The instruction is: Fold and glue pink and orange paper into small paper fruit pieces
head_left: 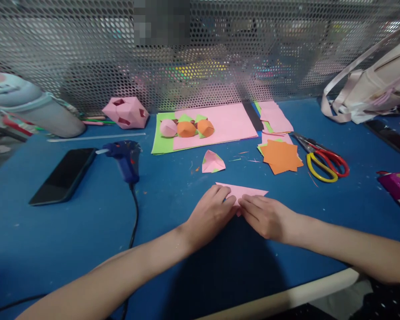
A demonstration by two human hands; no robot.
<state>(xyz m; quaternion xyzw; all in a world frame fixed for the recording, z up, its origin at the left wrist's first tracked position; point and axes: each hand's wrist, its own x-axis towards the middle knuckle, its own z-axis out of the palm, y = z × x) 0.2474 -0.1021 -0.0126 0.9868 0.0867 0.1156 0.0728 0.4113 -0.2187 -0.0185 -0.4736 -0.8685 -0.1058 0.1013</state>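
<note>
A pink paper folded into a triangle (245, 191) lies on the blue table (173, 200). Both my hands press down on its near part. My left hand (210, 213) has its fingers bent onto the paper's left side. The fingers of my right hand (265, 215) lie flat along the near edge and point left. The fingertips of the two hands meet at the paper's near corner, which they hide.
A folded pink paper piece (212, 162), orange star cutouts (282, 156) and red-and-yellow scissors (323, 161) lie beyond my hands. Pink and green sheets (220, 124) carry folded paper shapes. A blue glue gun (125, 158) and black phone (65, 175) lie left. A bag (370, 93) stands at right.
</note>
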